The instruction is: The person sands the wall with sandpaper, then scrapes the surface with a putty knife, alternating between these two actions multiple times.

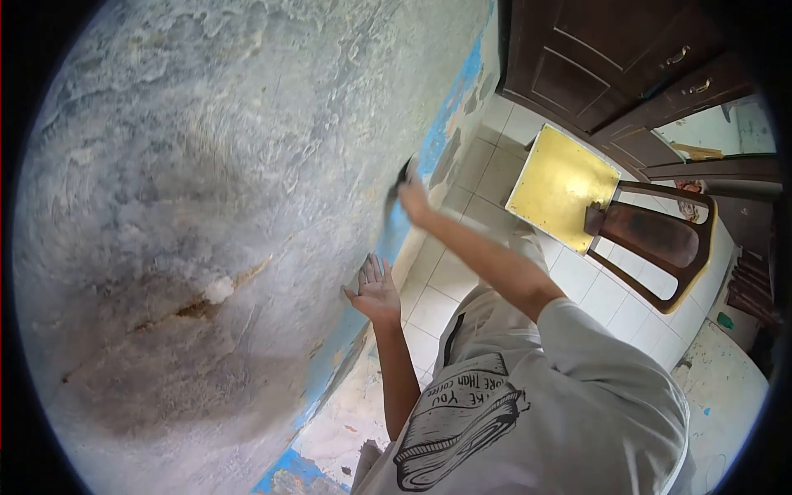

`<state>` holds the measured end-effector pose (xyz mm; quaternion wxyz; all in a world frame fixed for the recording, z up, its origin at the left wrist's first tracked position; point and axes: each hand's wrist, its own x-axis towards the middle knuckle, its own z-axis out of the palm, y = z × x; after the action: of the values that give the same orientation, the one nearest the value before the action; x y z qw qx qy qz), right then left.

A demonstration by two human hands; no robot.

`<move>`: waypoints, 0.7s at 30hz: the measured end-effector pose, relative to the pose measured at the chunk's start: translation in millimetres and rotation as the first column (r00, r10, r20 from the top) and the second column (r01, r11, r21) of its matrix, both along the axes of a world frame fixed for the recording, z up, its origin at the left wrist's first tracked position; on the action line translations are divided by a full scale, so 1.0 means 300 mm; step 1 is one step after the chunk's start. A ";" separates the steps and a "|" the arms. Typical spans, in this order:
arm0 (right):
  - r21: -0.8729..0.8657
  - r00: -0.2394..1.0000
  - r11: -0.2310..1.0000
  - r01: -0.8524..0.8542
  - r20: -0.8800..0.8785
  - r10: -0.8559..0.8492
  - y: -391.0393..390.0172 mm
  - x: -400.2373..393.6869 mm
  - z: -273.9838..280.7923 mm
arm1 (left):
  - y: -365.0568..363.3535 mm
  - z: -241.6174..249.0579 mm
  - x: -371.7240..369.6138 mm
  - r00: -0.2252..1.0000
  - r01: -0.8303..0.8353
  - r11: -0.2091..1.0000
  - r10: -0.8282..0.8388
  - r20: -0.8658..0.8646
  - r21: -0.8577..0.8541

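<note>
My right hand (pixel 413 200) is closed on a dark flat tool (pixel 403 172), pressed to the wall (pixel 247 165) beside a strip of blue paint (pixel 450 103). Blur and the fingers hide the tool's exact kind. Lower down, my left hand (pixel 378 297) is open, palm up and fingers spread, close to the blue strip; nothing lies in it. The wall is grey, rough and patchy, with a brown gouge (pixel 198 309) and a whitish lump (pixel 219 289) beside it.
A wooden chair (pixel 660 235) with a yellow seat (pixel 561 186) stands on white floor tiles (pixel 606 297) to the right. Dark brown cabinet doors (pixel 586 66) rise behind it. Bits of flaked debris (pixel 351 429) lie near the wall's foot.
</note>
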<state>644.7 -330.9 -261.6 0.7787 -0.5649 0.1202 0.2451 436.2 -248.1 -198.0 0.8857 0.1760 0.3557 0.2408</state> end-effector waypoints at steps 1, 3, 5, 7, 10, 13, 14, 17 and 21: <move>0.018 0.999 1.000 0.010 -0.030 -0.010 -0.018 0.028 0.016 | 0.005 0.005 -0.003 1.000 0.000 1.000 0.001 0.032 -0.023; -0.014 0.999 0.999 0.045 -0.012 -0.046 -0.025 0.031 0.039 | -0.016 0.002 -0.024 0.998 0.010 0.998 -0.006 -0.056 0.065; -0.098 0.996 0.994 0.039 0.085 -0.031 0.018 -0.068 0.039 | -0.044 0.001 -0.032 0.993 -0.009 0.998 0.016 -0.119 0.059; -0.114 0.976 0.993 0.020 0.217 0.005 0.097 -0.261 0.004 | -0.054 0.007 -0.039 0.984 -0.069 0.997 0.063 -0.165 -0.028; -0.174 0.960 0.983 0.054 0.281 -0.003 0.152 -0.275 -0.127 | -0.024 0.002 -0.063 0.991 -0.068 0.997 0.063 -0.120 -0.037; -0.050 0.995 0.998 0.048 0.087 -0.043 0.066 -0.057 -0.183 | -0.007 0.022 -0.086 0.996 -0.042 0.997 0.047 -0.082 0.057; 0.005 0.999 0.999 0.048 -0.004 -0.048 0.026 0.004 -0.156 | -0.010 0.020 -0.088 0.992 -0.057 0.997 0.062 -0.114 0.051; -0.126 0.995 0.989 -0.081 -0.065 0.073 0.023 -0.099 0.023 | 0.004 0.006 -0.102 0.979 -0.076 0.997 0.078 -0.187 0.021; -0.181 0.970 0.981 -0.066 0.220 0.106 0.050 -0.286 0.066 | -0.015 -0.011 -0.094 0.980 -0.070 0.996 0.057 -0.190 -0.061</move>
<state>558.9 -315.9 -241.7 0.7242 -0.6592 0.0258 0.2008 407.9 -252.5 -201.3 0.8455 0.1565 0.4510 0.2393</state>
